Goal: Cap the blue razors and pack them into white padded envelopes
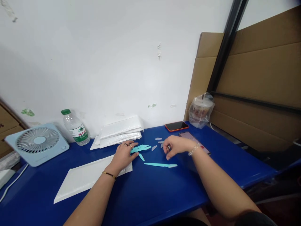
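Observation:
My left hand (123, 153) rests with fingers spread on a small pile of teal eyebrow razors (143, 147), its fingertips touching them. One more teal eyebrow razor (157, 164) lies flat in front of the pile, with a pale translucent cap on its right end. My right hand (175, 146) is held to the right of the pile with fingers curled in toward the thumb. Whatever may be in those fingers is hidden. Several loose translucent caps (154, 147) lie on the blue table between my hands, some partly behind my right hand.
A white padded envelope (82, 179) lies under my left wrist, and more white envelopes (119, 128) are stacked by the wall. A blue fan (39, 141) and a water bottle (76, 128) stand left. Two phones (176, 126) and a bagged drink cup (201, 110) are at right.

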A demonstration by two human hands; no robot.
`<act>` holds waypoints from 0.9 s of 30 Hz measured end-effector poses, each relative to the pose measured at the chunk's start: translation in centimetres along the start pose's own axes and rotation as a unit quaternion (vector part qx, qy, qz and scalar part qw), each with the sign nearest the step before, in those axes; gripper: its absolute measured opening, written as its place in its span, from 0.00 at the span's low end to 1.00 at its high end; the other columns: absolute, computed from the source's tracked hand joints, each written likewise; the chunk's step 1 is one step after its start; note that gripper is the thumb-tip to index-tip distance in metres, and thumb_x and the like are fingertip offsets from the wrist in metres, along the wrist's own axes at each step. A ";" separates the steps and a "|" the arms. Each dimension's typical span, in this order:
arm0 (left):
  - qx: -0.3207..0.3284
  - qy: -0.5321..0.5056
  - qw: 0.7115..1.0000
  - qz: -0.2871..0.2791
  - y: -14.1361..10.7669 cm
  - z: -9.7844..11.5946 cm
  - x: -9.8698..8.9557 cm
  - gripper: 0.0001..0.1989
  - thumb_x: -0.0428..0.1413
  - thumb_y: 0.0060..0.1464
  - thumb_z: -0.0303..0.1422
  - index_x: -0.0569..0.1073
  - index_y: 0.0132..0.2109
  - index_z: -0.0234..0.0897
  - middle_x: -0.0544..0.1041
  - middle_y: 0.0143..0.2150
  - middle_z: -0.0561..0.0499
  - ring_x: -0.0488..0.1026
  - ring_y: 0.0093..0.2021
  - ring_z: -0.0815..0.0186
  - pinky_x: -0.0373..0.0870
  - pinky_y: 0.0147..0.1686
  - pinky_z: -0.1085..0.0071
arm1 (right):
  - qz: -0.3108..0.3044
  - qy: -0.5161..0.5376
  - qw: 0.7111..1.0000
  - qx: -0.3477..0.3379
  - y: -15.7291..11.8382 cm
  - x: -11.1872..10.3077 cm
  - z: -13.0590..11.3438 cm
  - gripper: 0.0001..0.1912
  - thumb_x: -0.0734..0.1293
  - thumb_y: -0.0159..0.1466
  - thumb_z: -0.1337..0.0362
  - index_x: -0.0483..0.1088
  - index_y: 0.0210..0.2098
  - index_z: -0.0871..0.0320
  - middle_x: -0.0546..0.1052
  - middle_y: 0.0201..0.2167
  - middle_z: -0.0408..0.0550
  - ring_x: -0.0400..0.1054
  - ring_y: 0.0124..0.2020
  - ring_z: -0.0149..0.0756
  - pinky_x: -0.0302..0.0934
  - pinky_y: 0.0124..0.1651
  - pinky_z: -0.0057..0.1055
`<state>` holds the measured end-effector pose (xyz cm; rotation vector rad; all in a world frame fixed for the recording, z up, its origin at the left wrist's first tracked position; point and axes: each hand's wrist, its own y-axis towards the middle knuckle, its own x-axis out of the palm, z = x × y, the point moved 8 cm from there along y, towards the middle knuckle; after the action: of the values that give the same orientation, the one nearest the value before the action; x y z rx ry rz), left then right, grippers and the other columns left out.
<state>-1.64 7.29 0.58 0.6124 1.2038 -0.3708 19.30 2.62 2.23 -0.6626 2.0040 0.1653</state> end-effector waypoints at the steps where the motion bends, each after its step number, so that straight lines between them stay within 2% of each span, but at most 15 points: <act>1: 0.000 -0.002 1.000 -0.010 0.0 0.0 0.4 0.22 0.50 0.56 0.43 0.66 0.57 0.47 0.67 0.56 0.47 0.64 0.53 0.55 0.59 0.49 0.60 | -0.045 -0.007 0.999 0.001 -0.1 0.9 -0.4 0.15 0.74 0.45 0.58 0.75 0.30 0.59 0.75 0.26 0.42 0.68 0.27 0.31 0.56 0.28 0.24; 3: -0.005 0.001 1.000 -0.021 0.1 0.1 0.9 0.21 0.49 0.57 0.42 0.66 0.56 0.47 0.69 0.53 0.47 0.66 0.51 0.56 0.60 0.48 0.61 | -0.102 -0.041 0.994 0.025 -0.1 2.5 -0.7 0.13 0.75 0.42 0.61 0.74 0.27 0.59 0.74 0.22 0.40 0.66 0.23 0.30 0.54 0.26 0.24; 7: -0.025 0.017 0.999 -0.012 0.2 0.2 1.0 0.17 0.48 0.58 0.42 0.71 0.51 0.45 0.73 0.46 0.47 0.67 0.48 0.56 0.60 0.45 0.61 | -0.109 -0.088 0.990 0.031 0.7 3.8 -0.9 0.08 0.74 0.44 0.67 0.73 0.24 0.59 0.72 0.20 0.39 0.63 0.21 0.28 0.51 0.23 0.24; 10: -0.035 0.018 0.999 0.016 0.3 0.5 0.2 0.18 0.49 0.58 0.43 0.70 0.52 0.44 0.72 0.47 0.45 0.66 0.50 0.55 0.58 0.48 0.59 | -0.082 -0.083 0.993 0.002 1.2 3.7 -1.5 0.06 0.71 0.48 0.67 0.72 0.26 0.59 0.72 0.22 0.40 0.62 0.22 0.28 0.50 0.24 0.23; 13: -0.030 -0.023 0.997 0.061 0.0 1.6 -1.3 0.19 0.46 0.59 0.44 0.70 0.53 0.45 0.71 0.51 0.46 0.62 0.54 0.55 0.55 0.52 0.56 | -0.023 -0.060 0.997 -0.041 1.4 2.7 -2.5 0.04 0.69 0.53 0.66 0.70 0.28 0.59 0.71 0.24 0.40 0.62 0.23 0.27 0.50 0.25 0.23; 14: -0.014 -0.060 0.997 0.055 -0.1 2.2 -1.5 0.19 0.44 0.60 0.44 0.70 0.52 0.44 0.71 0.51 0.46 0.63 0.54 0.56 0.56 0.52 0.57 | 0.005 -0.057 0.997 -0.056 1.5 2.2 -2.9 0.04 0.69 0.55 0.66 0.70 0.29 0.59 0.71 0.24 0.40 0.62 0.24 0.27 0.50 0.26 0.23; 16: 0.013 -0.165 0.986 0.005 -0.3 3.5 -1.3 0.22 0.41 0.61 0.45 0.73 0.49 0.42 0.74 0.46 0.47 0.67 0.49 0.59 0.60 0.49 0.62 | 0.053 -0.057 0.994 -0.082 1.5 1.4 -3.7 0.03 0.68 0.57 0.65 0.70 0.29 0.59 0.71 0.25 0.41 0.62 0.26 0.28 0.50 0.28 0.23; 18: 0.002 -0.283 0.958 -0.057 -0.6 4.3 -0.6 0.26 0.38 0.61 0.48 0.75 0.44 0.38 0.76 0.39 0.47 0.70 0.40 0.62 0.64 0.43 0.66 | 0.077 -0.059 0.990 -0.103 1.4 0.9 -4.3 0.04 0.67 0.58 0.65 0.69 0.29 0.59 0.72 0.26 0.41 0.62 0.27 0.28 0.50 0.29 0.24; 21: -0.076 -0.434 0.884 -0.157 -1.3 4.5 1.0 0.32 0.34 0.60 0.52 0.74 0.43 0.34 0.75 0.32 0.47 0.70 0.29 0.67 0.65 0.30 0.71 | 0.084 -0.062 0.987 -0.122 1.4 0.9 -4.9 0.04 0.67 0.59 0.65 0.70 0.29 0.59 0.72 0.27 0.42 0.62 0.27 0.29 0.51 0.30 0.24; 24: -0.119 -0.517 0.806 -0.264 -2.3 5.2 2.7 0.28 0.44 0.56 0.54 0.73 0.44 0.34 0.73 0.29 0.50 0.66 0.23 0.72 0.60 0.21 0.76 | 0.098 -0.072 0.982 -0.142 1.4 0.9 -5.4 0.03 0.68 0.59 0.65 0.70 0.30 0.59 0.72 0.29 0.43 0.63 0.29 0.29 0.51 0.31 0.24; 25: -0.125 -0.526 0.792 -0.285 -2.5 5.4 3.0 0.26 0.48 0.53 0.53 0.73 0.43 0.34 0.71 0.26 0.53 0.64 0.21 0.74 0.58 0.19 0.77 | 0.103 -0.075 0.981 -0.149 1.3 0.9 -5.5 0.03 0.68 0.58 0.65 0.70 0.30 0.59 0.72 0.30 0.43 0.63 0.30 0.30 0.52 0.32 0.24; 27: -0.129 -0.529 0.784 -0.299 -2.7 5.4 3.3 0.22 0.55 0.50 0.50 0.72 0.41 0.34 0.67 0.23 0.56 0.60 0.18 0.76 0.54 0.17 0.79 | 0.110 -0.080 0.978 -0.159 1.0 0.6 -5.6 0.03 0.68 0.58 0.65 0.70 0.31 0.58 0.72 0.31 0.44 0.64 0.31 0.30 0.53 0.32 0.25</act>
<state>1.92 2.02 -1.97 -0.2786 0.2831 -0.9169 14.22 1.13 4.43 -0.6020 1.9084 0.6641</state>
